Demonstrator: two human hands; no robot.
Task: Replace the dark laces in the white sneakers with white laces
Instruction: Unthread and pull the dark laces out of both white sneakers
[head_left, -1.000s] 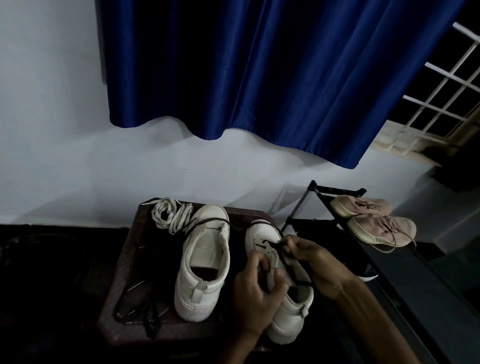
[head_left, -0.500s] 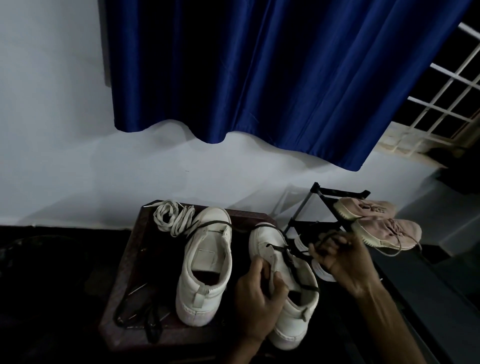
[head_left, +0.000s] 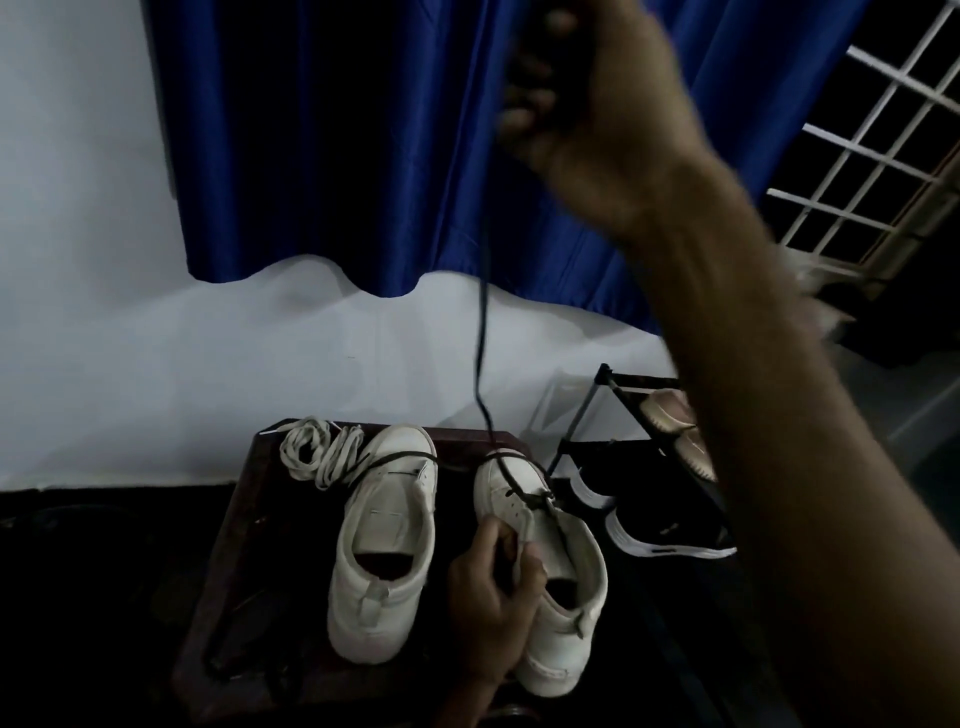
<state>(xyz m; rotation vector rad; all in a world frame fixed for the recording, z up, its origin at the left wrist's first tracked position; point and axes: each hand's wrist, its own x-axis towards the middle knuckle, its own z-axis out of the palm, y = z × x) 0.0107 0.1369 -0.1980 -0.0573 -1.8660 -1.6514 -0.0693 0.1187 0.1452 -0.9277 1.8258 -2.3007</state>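
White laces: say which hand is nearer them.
Left. The left hand grips a sneaker on the stool, right of the white laces; the right hand holds the dark lace high above.

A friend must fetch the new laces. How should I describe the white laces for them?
Under the blue curtain stands a dark wooden table. The white laces lie coiled at its far left corner, by the toe of the left white sneaker. They are the only pale bundle; the dark lace crossing that toe is one thin strand.

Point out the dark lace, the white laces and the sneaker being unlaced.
dark lace (head_left: 480, 332), head view, taut middle stretch
white laces (head_left: 337, 452), head view, middle of bundle
sneaker being unlaced (head_left: 491, 493), head view, toe cap
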